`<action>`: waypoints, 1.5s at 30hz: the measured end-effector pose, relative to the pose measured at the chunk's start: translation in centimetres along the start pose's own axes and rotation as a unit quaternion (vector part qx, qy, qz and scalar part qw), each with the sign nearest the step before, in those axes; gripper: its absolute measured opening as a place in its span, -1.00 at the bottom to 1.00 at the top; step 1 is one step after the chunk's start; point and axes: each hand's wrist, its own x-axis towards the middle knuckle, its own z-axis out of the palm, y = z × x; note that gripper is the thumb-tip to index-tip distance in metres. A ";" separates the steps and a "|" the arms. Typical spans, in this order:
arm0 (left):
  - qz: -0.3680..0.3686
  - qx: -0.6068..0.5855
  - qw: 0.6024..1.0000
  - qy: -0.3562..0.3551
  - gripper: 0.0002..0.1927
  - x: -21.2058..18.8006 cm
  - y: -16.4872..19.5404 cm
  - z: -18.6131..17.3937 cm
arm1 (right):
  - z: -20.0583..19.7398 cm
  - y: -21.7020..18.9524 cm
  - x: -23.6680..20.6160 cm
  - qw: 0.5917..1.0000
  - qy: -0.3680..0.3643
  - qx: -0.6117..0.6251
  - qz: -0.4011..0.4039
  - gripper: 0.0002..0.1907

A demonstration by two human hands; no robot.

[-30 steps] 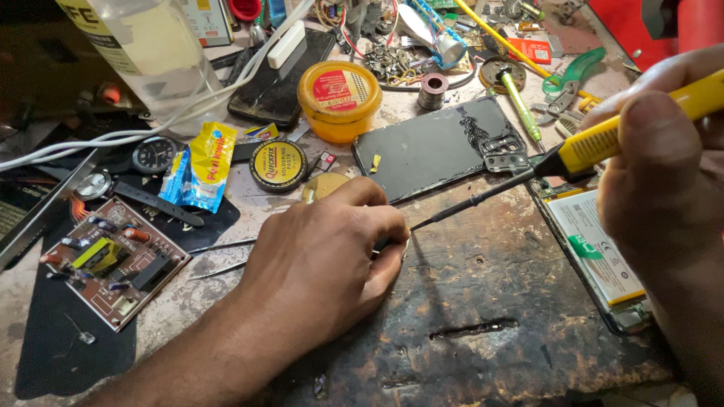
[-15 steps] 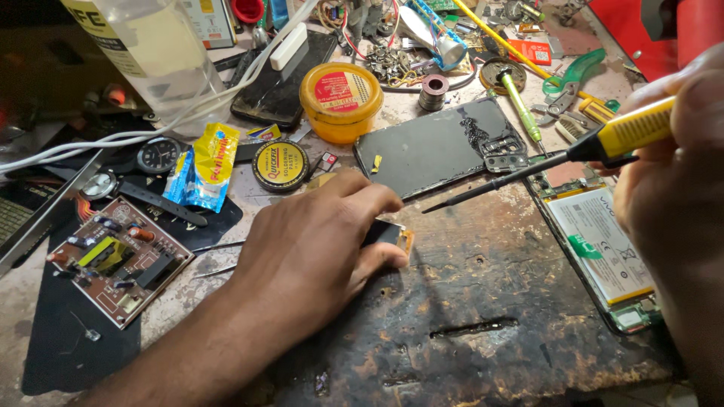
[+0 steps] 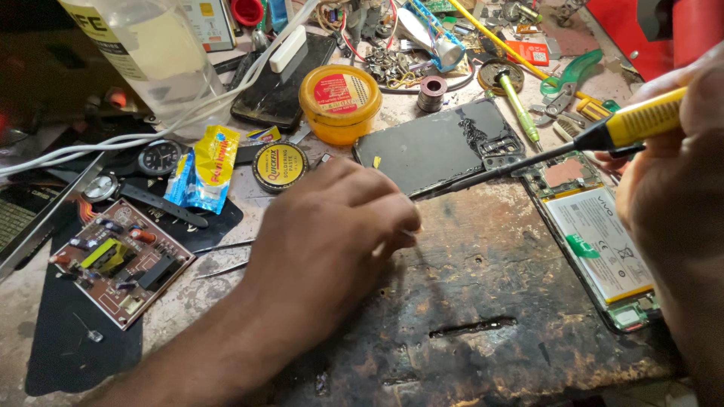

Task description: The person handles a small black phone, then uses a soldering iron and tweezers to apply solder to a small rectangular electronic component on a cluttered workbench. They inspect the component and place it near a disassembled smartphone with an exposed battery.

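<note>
Near edge: scorched wooden board [image 3: 483,301] on the desk, surface charred black, pitted, one gouged slot low centre. Left hand [image 3: 332,226] lies palm down on its left part, fingers curled in tight at mid-frame; whether they pinch anything, cannot tell, fingertips hide it. Right hand [image 3: 679,196] at the right edge grips a yellow-handled soldering iron [image 3: 558,151], thin dark shaft slanting down-left, tip just beside the left fingertips. Right of the board: opened phone [image 3: 599,241], white battery and green flex exposed. Left: black mat [image 3: 68,339] carrying a brown circuit board [image 3: 121,260] with yellow transformer and red parts; two thin metal tweezers [image 3: 226,256] between it and the left wrist. Mid-depth: dark phone back cover [image 3: 437,147], glossy, cracked near the camera cutout; round black-yellow flux tin [image 3: 280,166]; crumpled blue-yellow sachet [image 3: 207,169]; wristwatch [image 3: 154,158]. Far: orange plastic tub [image 3: 340,102], solder spool [image 3: 433,93], green-handled cutters [image 3: 566,83], clear plastic bottle [image 3: 151,53] upper left, white cables [image 3: 113,143]. Desk top grey, grimy, cluttered.
</note>
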 end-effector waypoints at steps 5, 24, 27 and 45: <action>0.032 0.005 0.996 -0.079 -0.67 -0.4 -0.4 0.6 | 0.1 0.1 -0.1 1.000 0.002 -0.005 0.003 -0.63; 0.057 0.021 0.990 -0.126 -0.86 -0.3 -0.2 0.4 | -0.1 0.7 -0.2 1.000 -0.001 -0.023 -0.001 -0.68; 0.051 0.002 0.992 -0.116 -0.83 -0.2 -0.3 0.5 | -0.1 0.6 -0.4 1.000 0.000 -0.025 -0.001 -0.68; 0.063 -0.012 0.993 -0.102 -0.76 -0.1 -0.6 0.9 | -0.3 0.0 -0.7 0.998 0.001 -0.058 -0.007 -0.68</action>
